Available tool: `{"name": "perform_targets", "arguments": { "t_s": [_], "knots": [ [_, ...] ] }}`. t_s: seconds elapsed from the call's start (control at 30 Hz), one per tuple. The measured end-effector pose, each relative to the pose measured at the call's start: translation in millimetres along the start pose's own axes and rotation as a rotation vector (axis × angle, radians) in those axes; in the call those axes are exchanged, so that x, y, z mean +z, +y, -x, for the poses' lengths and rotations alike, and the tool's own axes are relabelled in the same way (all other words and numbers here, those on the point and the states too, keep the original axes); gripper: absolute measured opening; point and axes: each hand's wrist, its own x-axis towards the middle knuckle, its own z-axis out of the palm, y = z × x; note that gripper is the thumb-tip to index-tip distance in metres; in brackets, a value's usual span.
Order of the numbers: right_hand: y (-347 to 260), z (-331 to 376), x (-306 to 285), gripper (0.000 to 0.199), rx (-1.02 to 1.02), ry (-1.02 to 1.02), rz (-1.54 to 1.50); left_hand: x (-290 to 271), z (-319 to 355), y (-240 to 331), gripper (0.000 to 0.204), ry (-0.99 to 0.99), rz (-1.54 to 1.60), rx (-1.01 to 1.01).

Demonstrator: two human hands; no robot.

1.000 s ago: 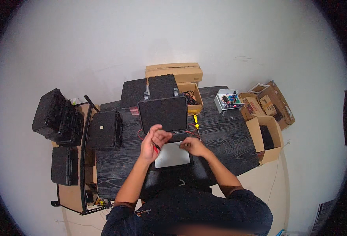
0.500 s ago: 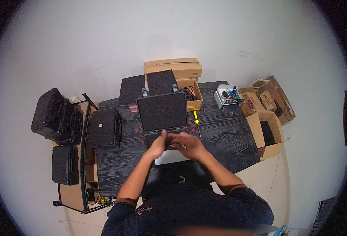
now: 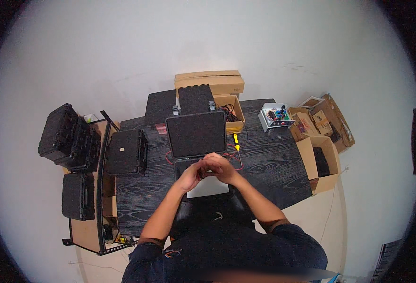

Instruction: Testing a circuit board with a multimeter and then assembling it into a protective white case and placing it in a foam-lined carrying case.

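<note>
My left hand (image 3: 192, 178) and my right hand (image 3: 222, 168) meet over the front part of an open black case. Their fingers curl in toward each other, and whatever is between them is hidden. Under my hands lies a light grey flat panel (image 3: 208, 189), set in or on the case's base. The case lid (image 3: 197, 135), lined with black foam, stands raised behind my hands. Red wires (image 3: 241, 162) come out on both sides of the case. To the right lies a yellow-and-black screwdriver (image 3: 236, 142).
Dark wood-grain table (image 3: 274, 165). A white box of electronics (image 3: 276, 117) stands at the back right, cartons (image 3: 328, 162) beyond the right edge. Behind the lid are black foam (image 3: 196, 99) and a cardboard box of cables (image 3: 229, 113). Black cases (image 3: 125, 151) stand at the left.
My right hand has turned and shifted slightly left, closing in on my left hand. The fingers are now more cupped together. The whole view has shifted a little.
</note>
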Motion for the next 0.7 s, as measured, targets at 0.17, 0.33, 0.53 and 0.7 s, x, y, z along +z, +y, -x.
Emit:
{"name": "perform_targets", "arguments": {
  "t_s": [0.17, 0.33, 0.53, 0.7],
  "knots": [
    [12, 7, 15, 0.018, 0.100, 0.105, -0.071, -14, -5, -11, 0.064, 0.055, 0.073, 0.100],
    [19, 18, 19, 0.005, 0.153, 0.003, 0.185, -14, -16, 10, 0.065, 0.161, 0.258, 0.360],
    [-16, 22, 7, 0.010, 0.334, -0.153, 0.207, -38, -24, 15, 0.062, 0.391, 0.150, 0.345],
    [-61, 4, -2, 0.010, 0.191, 0.005, 0.283, -57, -20, -16, 0.075, 0.103, -0.143, 0.010]
  ]
}}
